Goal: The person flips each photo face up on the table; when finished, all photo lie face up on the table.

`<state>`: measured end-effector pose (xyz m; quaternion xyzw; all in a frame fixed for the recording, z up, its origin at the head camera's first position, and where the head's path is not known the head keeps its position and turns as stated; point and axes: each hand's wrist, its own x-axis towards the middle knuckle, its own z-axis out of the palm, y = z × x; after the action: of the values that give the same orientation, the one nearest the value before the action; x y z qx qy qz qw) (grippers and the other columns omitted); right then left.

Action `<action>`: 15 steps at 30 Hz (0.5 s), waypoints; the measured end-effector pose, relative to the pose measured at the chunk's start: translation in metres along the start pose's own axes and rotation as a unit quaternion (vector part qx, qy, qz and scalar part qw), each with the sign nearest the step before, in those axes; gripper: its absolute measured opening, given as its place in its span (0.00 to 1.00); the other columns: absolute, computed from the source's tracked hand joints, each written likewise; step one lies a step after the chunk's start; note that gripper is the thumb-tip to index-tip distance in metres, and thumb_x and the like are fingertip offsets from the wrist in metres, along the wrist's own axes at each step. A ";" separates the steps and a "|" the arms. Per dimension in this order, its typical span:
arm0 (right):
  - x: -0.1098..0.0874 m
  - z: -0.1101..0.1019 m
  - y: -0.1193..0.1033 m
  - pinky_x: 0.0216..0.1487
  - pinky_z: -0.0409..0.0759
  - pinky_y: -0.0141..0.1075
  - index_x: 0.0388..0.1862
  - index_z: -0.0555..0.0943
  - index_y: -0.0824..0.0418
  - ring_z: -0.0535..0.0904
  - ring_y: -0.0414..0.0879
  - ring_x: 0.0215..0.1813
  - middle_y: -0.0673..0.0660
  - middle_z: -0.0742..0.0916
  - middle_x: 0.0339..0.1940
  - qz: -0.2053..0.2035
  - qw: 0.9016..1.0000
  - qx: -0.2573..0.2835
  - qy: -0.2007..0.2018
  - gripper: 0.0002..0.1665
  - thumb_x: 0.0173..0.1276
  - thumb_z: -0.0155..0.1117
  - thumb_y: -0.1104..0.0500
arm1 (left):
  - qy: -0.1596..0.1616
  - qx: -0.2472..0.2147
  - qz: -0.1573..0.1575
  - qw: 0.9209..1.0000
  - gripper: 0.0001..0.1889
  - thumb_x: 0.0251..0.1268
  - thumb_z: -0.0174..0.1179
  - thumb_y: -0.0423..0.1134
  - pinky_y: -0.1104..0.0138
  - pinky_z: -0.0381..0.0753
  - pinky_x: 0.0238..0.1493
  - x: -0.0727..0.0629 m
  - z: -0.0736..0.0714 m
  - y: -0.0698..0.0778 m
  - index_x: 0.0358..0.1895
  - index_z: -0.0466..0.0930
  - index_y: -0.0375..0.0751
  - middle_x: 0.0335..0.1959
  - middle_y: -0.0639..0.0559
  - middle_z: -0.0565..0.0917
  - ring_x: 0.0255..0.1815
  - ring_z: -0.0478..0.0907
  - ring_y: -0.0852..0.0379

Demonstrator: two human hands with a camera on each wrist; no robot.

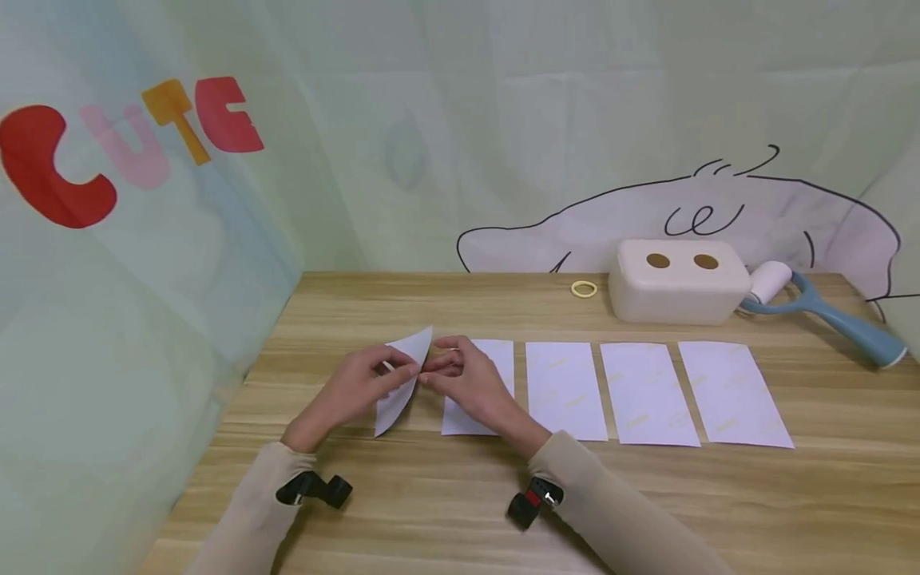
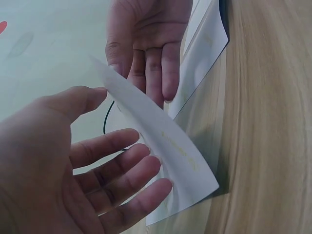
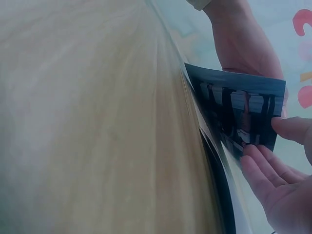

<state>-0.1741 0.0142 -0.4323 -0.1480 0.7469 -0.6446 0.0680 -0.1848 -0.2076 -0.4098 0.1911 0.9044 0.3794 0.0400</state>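
A photo print (image 1: 394, 406) stands tilted above the table, bent slightly, with its plain white back towards my left hand (image 1: 352, 387). My right hand (image 1: 474, 387) pinches its right edge between thumb and fingers. In the left wrist view, the left fingertips touch the white back (image 2: 170, 151), which bears faint yellow print, and the thumb lies at its upper edge. The right wrist view shows the dark picture side (image 3: 243, 107), with standing legs visible in it. Below my right hand lies another white-backed print (image 1: 496, 355), partly covered by that hand.
More prints, such as the middle one (image 1: 564, 391) and the rightmost one (image 1: 733, 391), lie white side up in a row. Behind them are a yellow ring (image 1: 584, 289), a cream box with two holes (image 1: 679, 291) and a blue-handled lint roller (image 1: 834, 315). A printed curtain (image 1: 402, 160) hangs behind.
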 end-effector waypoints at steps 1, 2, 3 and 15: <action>0.000 0.001 0.000 0.54 0.85 0.40 0.67 0.75 0.69 0.89 0.50 0.52 0.59 0.92 0.49 0.003 1.000 0.006 -0.001 0.30 0.72 0.75 0.61 | -0.001 -0.010 -0.008 1.000 0.15 0.77 0.65 0.50 0.62 0.84 0.35 0.000 0.000 0.000 0.50 0.90 0.42 0.40 0.52 0.88 0.35 0.84 0.55; 0.000 0.001 0.001 0.53 0.85 0.39 0.66 0.76 0.69 0.89 0.50 0.52 0.60 0.91 0.50 0.006 1.000 0.012 -0.002 0.29 0.72 0.75 0.61 | -0.002 -0.021 -0.018 1.000 0.16 0.77 0.65 0.51 0.62 0.84 0.34 0.000 0.000 0.000 0.50 0.90 0.42 0.40 0.52 0.88 0.34 0.84 0.55; 0.000 0.002 0.001 0.53 0.85 0.39 0.65 0.77 0.70 0.89 0.50 0.52 0.60 0.91 0.51 0.007 1.000 0.015 -0.003 0.27 0.72 0.75 0.61 | -0.005 -0.031 -0.021 0.999 0.16 0.78 0.64 0.51 0.62 0.85 0.33 0.000 0.000 0.000 0.51 0.89 0.41 0.39 0.51 0.88 0.33 0.84 0.55; -0.003 0.007 0.002 0.51 0.86 0.37 0.67 0.80 0.67 0.89 0.51 0.53 0.63 0.90 0.55 -0.013 0.999 0.037 -0.029 0.26 0.74 0.72 0.61 | -0.007 -0.096 -0.038 0.995 0.18 0.80 0.62 0.50 0.58 0.88 0.37 -0.001 0.000 0.002 0.50 0.87 0.36 0.38 0.46 0.89 0.33 0.88 0.51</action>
<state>-0.1693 0.0091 -0.4357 -0.1738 0.7184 -0.6681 0.0862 -0.1832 -0.2069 -0.4082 0.1544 0.8700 0.4616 0.0786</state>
